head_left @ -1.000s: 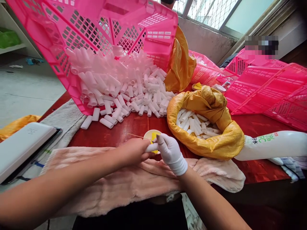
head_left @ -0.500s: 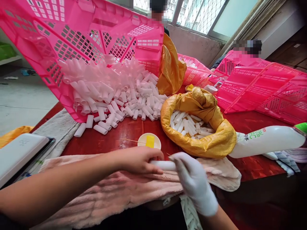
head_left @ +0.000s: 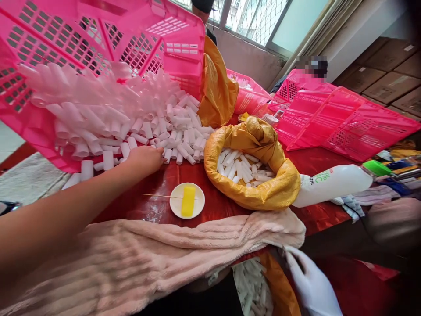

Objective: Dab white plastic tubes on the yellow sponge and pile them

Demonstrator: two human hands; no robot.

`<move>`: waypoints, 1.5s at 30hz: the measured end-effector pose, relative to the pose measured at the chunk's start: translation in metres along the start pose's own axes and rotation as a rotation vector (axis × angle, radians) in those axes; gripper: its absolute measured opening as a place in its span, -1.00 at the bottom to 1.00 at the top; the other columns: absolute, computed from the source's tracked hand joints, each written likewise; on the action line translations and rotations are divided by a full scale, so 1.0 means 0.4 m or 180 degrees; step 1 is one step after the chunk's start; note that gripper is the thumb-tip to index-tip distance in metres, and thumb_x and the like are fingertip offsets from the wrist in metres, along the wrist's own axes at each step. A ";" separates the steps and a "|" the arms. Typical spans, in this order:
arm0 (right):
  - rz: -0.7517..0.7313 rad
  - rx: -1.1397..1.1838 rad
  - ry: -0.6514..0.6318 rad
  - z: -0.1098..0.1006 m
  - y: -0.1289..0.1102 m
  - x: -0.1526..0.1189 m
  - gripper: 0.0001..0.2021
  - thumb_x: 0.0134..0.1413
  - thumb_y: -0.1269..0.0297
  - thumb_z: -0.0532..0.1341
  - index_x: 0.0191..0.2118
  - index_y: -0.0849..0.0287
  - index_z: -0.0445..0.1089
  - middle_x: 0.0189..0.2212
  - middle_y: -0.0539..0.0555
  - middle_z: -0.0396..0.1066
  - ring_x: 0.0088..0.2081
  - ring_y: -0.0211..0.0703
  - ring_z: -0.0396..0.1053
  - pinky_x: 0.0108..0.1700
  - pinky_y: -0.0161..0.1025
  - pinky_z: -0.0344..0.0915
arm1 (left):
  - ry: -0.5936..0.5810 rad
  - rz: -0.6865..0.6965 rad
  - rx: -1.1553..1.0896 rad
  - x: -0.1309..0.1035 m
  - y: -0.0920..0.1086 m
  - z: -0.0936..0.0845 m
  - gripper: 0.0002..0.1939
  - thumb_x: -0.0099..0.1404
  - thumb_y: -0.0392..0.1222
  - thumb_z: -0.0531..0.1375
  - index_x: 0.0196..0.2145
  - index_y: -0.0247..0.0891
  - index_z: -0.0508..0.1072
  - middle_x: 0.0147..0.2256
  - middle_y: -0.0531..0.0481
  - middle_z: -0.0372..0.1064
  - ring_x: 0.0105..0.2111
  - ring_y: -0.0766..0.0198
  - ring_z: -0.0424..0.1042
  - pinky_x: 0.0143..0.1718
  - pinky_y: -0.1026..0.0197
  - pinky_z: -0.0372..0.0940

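My bare left hand [head_left: 146,159] reaches over the front edge of a heap of white plastic tubes [head_left: 184,147]. Its back faces me, so the grip underneath is hidden. My right hand [head_left: 304,272], in a white glove, is low past the table's front edge, beside a yellow sack of white pieces [head_left: 251,285]. Thumb and finger come together at the tips; whatever they pinch is too small to make out. A small white dish [head_left: 176,208] with a yellow block [head_left: 188,202] and a thin stick [head_left: 158,195] lies between my hands.
A tipped pink crate [head_left: 184,57] holds the heap. An open yellow sack [head_left: 213,175] with white tubes stands right of the dish, by a lying bottle [head_left: 342,182]. A pink towel [head_left: 197,237] covers the near edge. People and more pink crates [head_left: 315,118] are behind.
Both hands were together over the towel with a white tube between them. The left has moved forward to the heap; the right has dropped below the table edge, and the tube is no longer visible there.
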State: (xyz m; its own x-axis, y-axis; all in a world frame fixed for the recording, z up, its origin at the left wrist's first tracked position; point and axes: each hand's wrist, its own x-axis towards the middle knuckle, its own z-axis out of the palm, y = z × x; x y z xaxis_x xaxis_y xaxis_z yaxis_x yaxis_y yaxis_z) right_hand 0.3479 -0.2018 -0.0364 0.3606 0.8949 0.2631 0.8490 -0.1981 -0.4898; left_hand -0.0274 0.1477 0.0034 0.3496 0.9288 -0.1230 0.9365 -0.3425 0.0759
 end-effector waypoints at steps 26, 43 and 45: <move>-0.2230 0.0597 -0.0921 0.319 -0.412 0.359 -0.67 0.27 0.33 -0.02 0.07 0.22 0.30 -0.10 0.27 0.43 -0.05 -0.02 0.40 0.01 -0.03 0.38 | -0.0199 0.0382 -0.0490 -0.265 0.083 0.055 -0.78 0.35 -0.13 -0.06 -0.20 -0.24 0.30 -0.23 -0.13 0.46 -0.22 0.09 0.47 -0.28 0.15 0.29; -0.3428 0.0497 -0.0938 0.300 -0.379 0.323 -0.67 0.21 0.44 0.08 0.07 0.14 0.30 -0.02 0.21 0.39 0.04 -0.01 0.32 0.05 0.04 0.36 | -0.0086 0.0424 -0.0354 -0.269 0.085 0.065 -0.77 0.34 -0.15 -0.06 -0.18 -0.25 0.32 -0.21 -0.14 0.47 -0.22 0.11 0.48 -0.30 0.18 0.28; -0.3278 0.0486 -0.0804 0.301 -0.378 0.319 -0.66 0.20 0.39 0.11 0.09 0.17 0.28 -0.01 0.24 0.39 0.08 0.02 0.30 0.08 0.08 0.33 | -0.0074 0.0420 -0.0346 -0.269 0.084 0.065 -0.78 0.34 -0.14 -0.05 -0.19 -0.24 0.32 -0.22 -0.13 0.48 -0.23 0.12 0.48 -0.32 0.20 0.27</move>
State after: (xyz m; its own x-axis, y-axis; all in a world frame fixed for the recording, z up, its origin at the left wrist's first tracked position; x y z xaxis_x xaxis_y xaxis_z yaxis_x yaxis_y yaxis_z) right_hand 0.2190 -0.0096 -0.0288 -0.6072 0.6630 0.4379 0.6353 0.7361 -0.2336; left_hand -0.0327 0.0324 -0.0066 0.4710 0.8728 -0.1277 0.8743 -0.4427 0.1993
